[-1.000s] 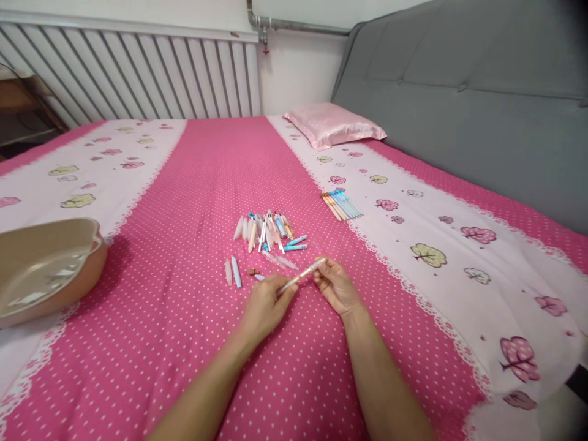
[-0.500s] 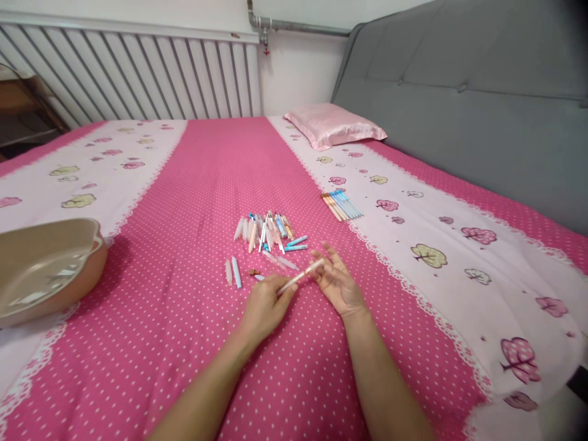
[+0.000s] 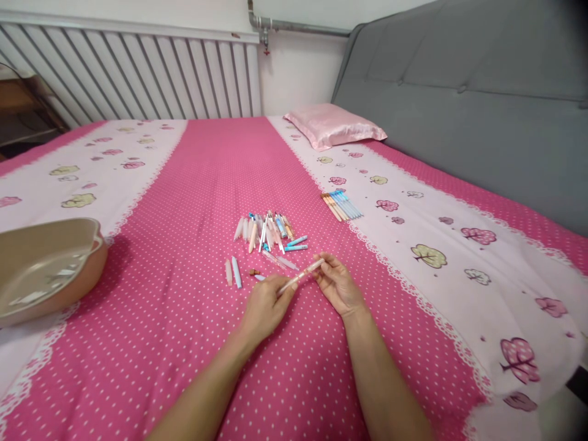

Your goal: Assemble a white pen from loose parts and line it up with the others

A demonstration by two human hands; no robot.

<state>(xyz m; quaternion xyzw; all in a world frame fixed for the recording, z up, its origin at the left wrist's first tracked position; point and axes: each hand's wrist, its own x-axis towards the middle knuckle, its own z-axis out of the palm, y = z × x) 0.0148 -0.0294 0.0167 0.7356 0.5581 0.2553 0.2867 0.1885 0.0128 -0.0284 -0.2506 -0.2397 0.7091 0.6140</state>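
Both my hands hold one pale orange pen [image 3: 304, 274] above the pink dotted bedspread [image 3: 193, 343]. My left hand [image 3: 265, 306] pinches its near end, and my right hand [image 3: 337, 285] has its fingers closed round the far end. Just beyond them lies a loose pile of pens and pen parts [image 3: 269, 231]. Two caps, one pink and one blue [image 3: 232, 271], lie to the left of my left hand, with a small brown piece [image 3: 252, 271] beside them.
A neat row of blue and orange pens [image 3: 342, 204] lies to the right of the pile. A beige basin [image 3: 43, 266] sits at the left. A pink pillow [image 3: 331, 125] lies at the grey headboard [image 3: 463, 92]. A radiator [image 3: 128, 76] lines the far wall.
My right hand's fingers spread open off the pen's far end half a second ago and have now closed on it again. My left hand and the pen have hardly moved.
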